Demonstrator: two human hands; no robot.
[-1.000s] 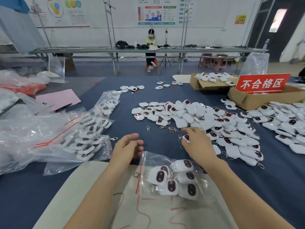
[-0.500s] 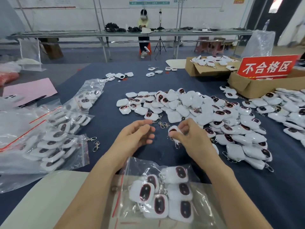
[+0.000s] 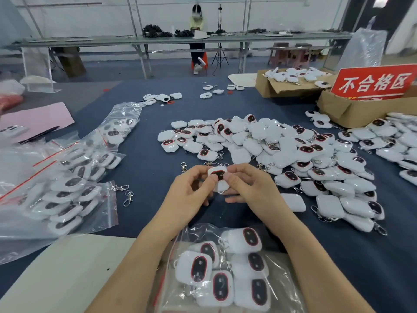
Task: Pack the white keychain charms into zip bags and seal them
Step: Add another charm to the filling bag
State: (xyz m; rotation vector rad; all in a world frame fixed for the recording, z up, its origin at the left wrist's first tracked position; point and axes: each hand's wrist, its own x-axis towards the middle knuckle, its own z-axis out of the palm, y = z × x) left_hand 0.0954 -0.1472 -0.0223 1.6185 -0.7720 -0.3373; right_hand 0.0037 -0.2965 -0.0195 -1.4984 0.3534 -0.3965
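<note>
Both my hands hold one white keychain charm (image 3: 218,175) with a dark red-rimmed oval, above the blue table. My left hand (image 3: 191,190) pinches its left side and my right hand (image 3: 244,188) pinches its right side. A clear zip bag (image 3: 196,233) holding several charms lies between my forearms at the near edge, its red seal line at its left. A large loose heap of charms (image 3: 270,150) spreads just beyond my hands to the right.
Filled zip bags (image 3: 67,195) lie at the left, with loose metal clasps (image 3: 127,197) beside them. Two cardboard boxes (image 3: 352,111) and a red sign (image 3: 374,83) stand at the back right. A pale board (image 3: 67,274) covers the near left. A person sits at a far bench.
My right hand picked a charm from the heap and brought it to the middle. My left hand came up and now pinches the same charm.
</note>
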